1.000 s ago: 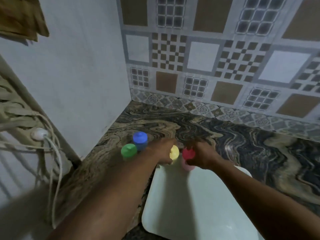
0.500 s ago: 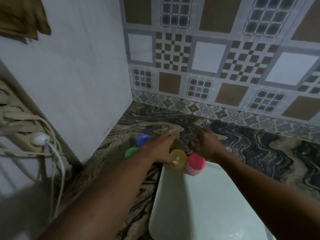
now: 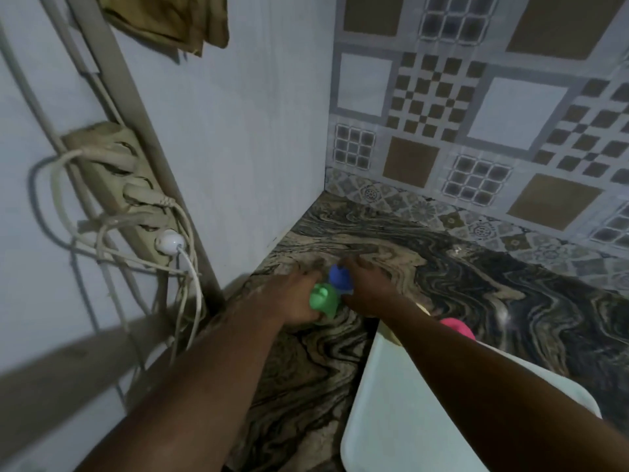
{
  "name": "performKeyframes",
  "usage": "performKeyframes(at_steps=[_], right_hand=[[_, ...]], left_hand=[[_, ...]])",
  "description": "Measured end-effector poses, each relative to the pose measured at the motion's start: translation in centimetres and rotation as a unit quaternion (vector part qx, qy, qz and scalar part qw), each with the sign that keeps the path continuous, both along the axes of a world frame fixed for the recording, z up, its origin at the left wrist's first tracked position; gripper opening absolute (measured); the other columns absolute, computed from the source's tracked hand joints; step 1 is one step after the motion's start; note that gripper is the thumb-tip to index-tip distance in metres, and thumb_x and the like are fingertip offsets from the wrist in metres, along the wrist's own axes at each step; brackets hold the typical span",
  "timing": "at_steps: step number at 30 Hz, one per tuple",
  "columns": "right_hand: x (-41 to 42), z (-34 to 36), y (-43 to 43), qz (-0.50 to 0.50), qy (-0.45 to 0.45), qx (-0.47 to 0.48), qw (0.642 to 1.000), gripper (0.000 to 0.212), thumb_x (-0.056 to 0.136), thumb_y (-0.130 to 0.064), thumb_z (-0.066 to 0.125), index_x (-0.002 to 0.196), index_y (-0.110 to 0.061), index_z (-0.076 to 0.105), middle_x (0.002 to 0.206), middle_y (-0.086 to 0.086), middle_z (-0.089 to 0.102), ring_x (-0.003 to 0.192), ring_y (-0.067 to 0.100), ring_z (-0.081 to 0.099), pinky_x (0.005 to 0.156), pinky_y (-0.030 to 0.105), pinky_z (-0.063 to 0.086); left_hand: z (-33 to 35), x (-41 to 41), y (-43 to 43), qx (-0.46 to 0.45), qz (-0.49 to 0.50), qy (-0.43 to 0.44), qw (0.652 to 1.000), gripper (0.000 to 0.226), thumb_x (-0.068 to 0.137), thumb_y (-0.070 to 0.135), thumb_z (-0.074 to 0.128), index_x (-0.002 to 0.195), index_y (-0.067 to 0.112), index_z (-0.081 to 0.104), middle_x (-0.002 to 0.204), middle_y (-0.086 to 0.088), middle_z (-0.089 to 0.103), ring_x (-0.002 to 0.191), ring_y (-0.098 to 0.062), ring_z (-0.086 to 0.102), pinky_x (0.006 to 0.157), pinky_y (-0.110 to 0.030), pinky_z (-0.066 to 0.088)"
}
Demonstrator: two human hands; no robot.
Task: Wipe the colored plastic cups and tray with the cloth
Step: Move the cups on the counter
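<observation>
A green cup lies tilted on the marbled counter, and my left hand grips it from the left. Right behind it stands a blue cup, which my right hand holds from the right. A pink cup sits at the far edge of the pale white tray, partly hidden by my right forearm. A sliver of a yellow cup shows beside that arm. A brownish cloth hangs on the wall at the top left.
The marbled counter runs into a corner of a plain white wall and a patterned tile wall. On the left wall a power strip with plugs and hanging cables sits close to the counter's edge.
Both hands left the yellow and pink cups at the tray and moved left to the green and blue cups, taking hold of them. The camera swung left.
</observation>
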State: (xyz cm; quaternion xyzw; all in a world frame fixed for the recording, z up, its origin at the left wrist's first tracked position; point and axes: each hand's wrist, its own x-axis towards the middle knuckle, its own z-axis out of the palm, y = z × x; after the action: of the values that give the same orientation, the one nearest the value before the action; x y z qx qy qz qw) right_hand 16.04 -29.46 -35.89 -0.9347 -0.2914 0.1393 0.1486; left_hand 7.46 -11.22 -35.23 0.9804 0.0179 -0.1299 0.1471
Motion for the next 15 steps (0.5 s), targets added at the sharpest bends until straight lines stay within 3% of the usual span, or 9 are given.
performKeyframes(at_steps=[4, 8, 10, 12, 14, 15], right_hand=[[-0.1, -0.2, 0.3, -0.009, -0.005, 0.01, 1.0, 0.059, 0.08, -0.027, 0.078, 0.129, -0.018, 0.046, 0.131, 0.015, 0.053, 0.11, 0.04, 0.059, 0.086, 0.045, 0.052], [0.6, 3.1, -1.8, -0.045, -0.015, 0.038, 0.998, 0.057, 0.08, -0.027, 0.079, 0.128, -0.017, 0.05, 0.122, 0.015, 0.06, 0.105, 0.036, 0.06, 0.079, 0.038, 0.047], [1.4, 5.7, -4.1, -0.07, -0.025, 0.062, 0.995, 0.058, 0.079, -0.025, 0.08, 0.128, -0.017, 0.05, 0.121, 0.015, 0.062, 0.103, 0.034, 0.06, 0.077, 0.037, 0.046], [1.8, 8.6, -7.5, -0.097, -0.044, 0.075, 0.991, 0.059, 0.079, -0.025, 0.081, 0.129, -0.016, 0.05, 0.123, 0.015, 0.063, 0.104, 0.034, 0.06, 0.079, 0.038, 0.048], [1.8, 10.9, -10.9, -0.124, -0.07, 0.077, 0.987, 0.062, 0.079, -0.025, 0.082, 0.131, -0.016, 0.049, 0.124, 0.016, 0.062, 0.106, 0.035, 0.061, 0.086, 0.045, 0.052], [1.5, 11.9, -13.3, -0.142, -0.083, 0.075, 0.984, 0.063, 0.078, -0.025, 0.083, 0.131, -0.016, 0.048, 0.124, 0.016, 0.062, 0.106, 0.034, 0.061, 0.089, 0.049, 0.052]], left_hand=[[0.5, 0.0, -1.0, -0.017, 0.006, -0.016, 1.0, 0.065, 0.07, 0.05, 0.08, 0.12, 0.024, 0.046, 0.116, -0.009, 0.056, 0.102, -0.032, 0.059, 0.073, -0.035, 0.046], [2.3, 0.9, -1.8, -0.068, 0.025, -0.049, 0.996, 0.056, 0.061, 0.05, 0.082, 0.099, 0.034, 0.043, 0.107, 0.0, 0.059, 0.099, -0.026, 0.061, 0.074, -0.034, 0.049], [3.6, 2.1, -2.7, -0.074, 0.025, -0.067, 0.995, 0.068, 0.059, 0.054, 0.081, 0.113, 0.031, 0.048, 0.117, -0.002, 0.062, 0.106, -0.028, 0.062, 0.082, -0.038, 0.053], [5.6, 3.4, -4.8, -0.08, 0.009, -0.068, 0.994, 0.099, 0.062, 0.058, 0.081, 0.143, 0.027, 0.034, 0.137, -0.007, 0.056, 0.119, -0.031, 0.058, 0.093, -0.042, 0.051], [7.4, 4.6, -7.5, -0.089, -0.002, -0.077, 0.993, 0.109, 0.063, 0.059, 0.08, 0.152, 0.03, 0.024, 0.147, -0.01, 0.048, 0.126, -0.033, 0.053, 0.099, -0.046, 0.049], [8.2, 5.1, -9.6, -0.095, -0.017, -0.089, 0.991, 0.103, 0.063, 0.058, 0.079, 0.149, 0.03, 0.03, 0.147, -0.01, 0.047, 0.125, -0.033, 0.053, 0.098, -0.045, 0.049]])
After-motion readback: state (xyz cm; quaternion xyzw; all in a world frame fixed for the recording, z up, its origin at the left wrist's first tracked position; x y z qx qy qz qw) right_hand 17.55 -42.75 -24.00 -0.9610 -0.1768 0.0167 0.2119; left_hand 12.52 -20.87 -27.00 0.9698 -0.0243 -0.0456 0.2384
